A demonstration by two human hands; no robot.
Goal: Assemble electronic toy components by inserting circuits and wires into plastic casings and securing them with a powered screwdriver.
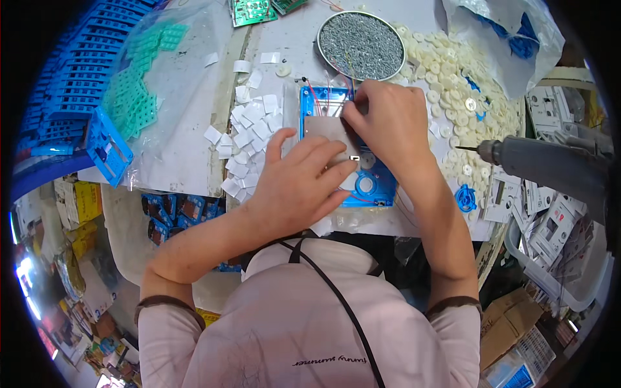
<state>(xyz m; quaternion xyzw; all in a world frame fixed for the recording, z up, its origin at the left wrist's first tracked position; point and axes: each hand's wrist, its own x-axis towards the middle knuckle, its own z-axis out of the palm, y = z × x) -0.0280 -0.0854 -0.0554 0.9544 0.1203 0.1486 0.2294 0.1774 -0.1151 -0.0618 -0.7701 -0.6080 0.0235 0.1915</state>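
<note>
In front of me on the table lies a blue plastic casing (pixel 388 187) with a round blue ring and thin red wires in it. A flat brown board (pixel 321 126), likely a circuit board, lies over the casing. My left hand (pixel 301 178) is spread over the board's lower part, fingers apart, fingertips at its lower edge. My right hand (pixel 391 119) is closed at the board's upper right corner, thumb and fingers pinched together. Its fingertips hide part of the board and wires. White square pads (pixel 249 129) lie scattered left of the casing.
A round tray (pixel 321 48) of small metal screws stands behind the casing. Cream plastic discs (pixel 446 71) spread to the right, near an electric screwdriver (pixel 517 155). Blue casings (pixel 71 77) and green plastic parts (pixel 145 77) pile up at left. Green circuit boards (pixel 252 11) lie at the back.
</note>
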